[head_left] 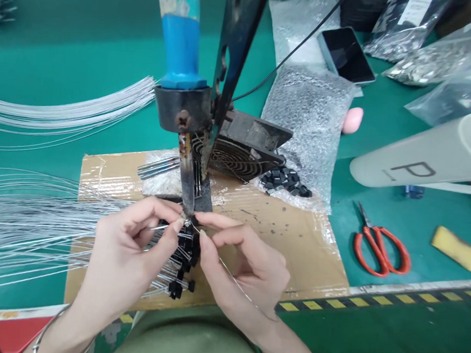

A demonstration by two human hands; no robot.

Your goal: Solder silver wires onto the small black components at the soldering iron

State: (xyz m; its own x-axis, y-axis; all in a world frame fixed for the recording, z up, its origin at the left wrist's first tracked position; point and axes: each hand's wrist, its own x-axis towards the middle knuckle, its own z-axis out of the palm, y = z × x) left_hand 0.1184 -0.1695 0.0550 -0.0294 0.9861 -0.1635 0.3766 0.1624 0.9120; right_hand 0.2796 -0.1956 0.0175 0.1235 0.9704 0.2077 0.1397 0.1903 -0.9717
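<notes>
The blue-handled iron (183, 50) hangs at twelve o'clock; your left hand (125, 255) pinches a thin wire (158, 227) at its two o'clock, ten o'clock from your right hand (249, 260), which pinches a fine strand (232, 277).

A flat green worktop (117, 64) with black-and-yellow striped tape (358, 302) along its near edge carries a brown cardboard sheet (314, 259). To the left lie a curved bundle of thin white wires (73, 112) and, nearer, a looser spread of thin grey wires (23, 225) reaching onto the cardboard. To the right are a crinkled sheet of clear bubble wrap (306, 106), a small pink rounded object (352, 121) just beside it, red-handled metal scissors (379, 253) and a yellow oblong sponge (456, 249).
</notes>
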